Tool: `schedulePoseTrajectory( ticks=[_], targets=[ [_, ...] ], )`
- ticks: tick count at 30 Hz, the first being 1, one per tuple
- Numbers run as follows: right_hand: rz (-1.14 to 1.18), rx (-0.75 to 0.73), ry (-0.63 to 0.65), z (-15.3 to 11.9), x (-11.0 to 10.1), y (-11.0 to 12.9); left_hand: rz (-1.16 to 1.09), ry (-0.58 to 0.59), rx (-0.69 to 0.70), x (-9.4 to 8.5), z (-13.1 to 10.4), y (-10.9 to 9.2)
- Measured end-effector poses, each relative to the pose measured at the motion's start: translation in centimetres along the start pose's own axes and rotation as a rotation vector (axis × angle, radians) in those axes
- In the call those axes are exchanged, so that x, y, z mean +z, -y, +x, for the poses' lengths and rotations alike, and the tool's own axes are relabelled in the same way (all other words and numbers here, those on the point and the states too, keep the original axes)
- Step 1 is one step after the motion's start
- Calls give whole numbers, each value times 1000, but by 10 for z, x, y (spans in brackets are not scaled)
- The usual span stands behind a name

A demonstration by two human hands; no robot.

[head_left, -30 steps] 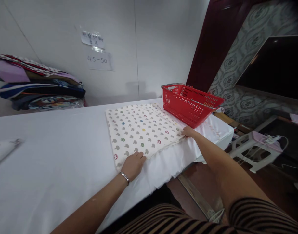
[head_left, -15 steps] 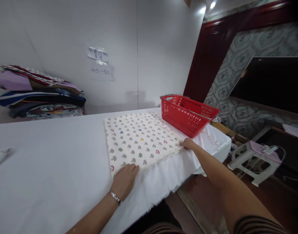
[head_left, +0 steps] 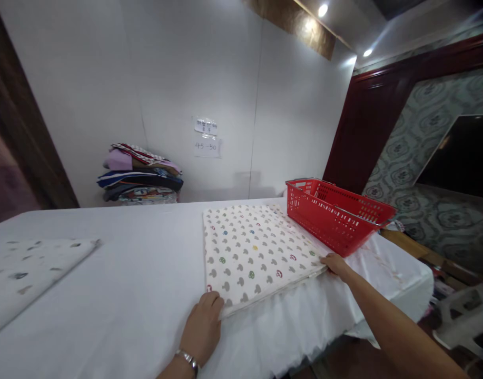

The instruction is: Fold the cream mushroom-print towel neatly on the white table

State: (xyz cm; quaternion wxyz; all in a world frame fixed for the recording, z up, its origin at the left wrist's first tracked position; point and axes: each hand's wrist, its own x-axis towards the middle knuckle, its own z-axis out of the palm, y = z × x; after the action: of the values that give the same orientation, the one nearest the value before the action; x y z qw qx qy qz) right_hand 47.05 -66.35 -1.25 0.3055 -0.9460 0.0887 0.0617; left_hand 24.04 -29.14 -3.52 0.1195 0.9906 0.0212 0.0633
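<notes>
A folded white cloth (head_left: 249, 252) with a print of grey and coloured mushrooms lies flat on the white-covered table. My left hand (head_left: 204, 321), with a silver bracelet on the wrist, has its fingers curled over the cloth's near left corner. At the near right corner, my right hand (head_left: 336, 265) pinches the edge between thumb and fingers. The thumb of my left hand is mostly hidden. Just behind my right hand stands a red plastic basket (head_left: 328, 221), close against the cloth's right side and partly over it.
Another folded white printed cloth (head_left: 31, 279) lies at the table's left end. Piled fabrics (head_left: 140, 179) stand beyond the back edge by the wall. A white stool (head_left: 466, 316) is on the floor at the right. The table cover (head_left: 146, 295) hangs over the front edge.
My view has swung left and up, bringing the second printed cloth further into sight. My left hand has shifted to the cloth's near left corner; my right hand stays at the right corner.
</notes>
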Motion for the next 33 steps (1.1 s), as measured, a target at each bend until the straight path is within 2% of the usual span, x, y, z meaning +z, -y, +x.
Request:
schedulePoseTrajectory(
  ticks=[4, 7, 9, 11, 14, 18, 21, 23, 26, 28, 31, 33],
  targets=[
    [109, 9, 78, -15, 2, -1, -23, -38, -57, -28, 3, 16],
    [174, -1, 169, -36, 17, -7, 6, -154, -55, -50, -7, 37],
    [190, -11, 223, -50, 30, -15, 31, -199, -41, -55, -17, 51],
    [167, -24, 237, -61, 42, -23, 52, -168, -41, -52, -27, 61],
    [136, -61, 206, -68, 51, -34, 72, -90, -37, -36, -38, 71],
    [27, -125, 126, -66, 52, -42, 129, -95, -11, -19, -45, 81],
    [-89, -209, 24, -66, 54, -46, 144, -82, -33, -17, -47, 88],
    [-135, -226, 14, -68, 55, -49, 109, -38, -43, -22, -48, 92],
    [-183, -198, 30, -71, 51, -49, 16, 59, -46, -38, -39, 95],
    [-235, -175, -16, -70, 42, -41, -53, 77, -70, -50, -25, 95],
    [-273, -241, -82, -59, 27, -10, -99, -6, -98, -61, 9, 94],
    [-212, -259, -53, -42, 22, 23, -62, -65, -73, -61, 37, 93]
  ],
)
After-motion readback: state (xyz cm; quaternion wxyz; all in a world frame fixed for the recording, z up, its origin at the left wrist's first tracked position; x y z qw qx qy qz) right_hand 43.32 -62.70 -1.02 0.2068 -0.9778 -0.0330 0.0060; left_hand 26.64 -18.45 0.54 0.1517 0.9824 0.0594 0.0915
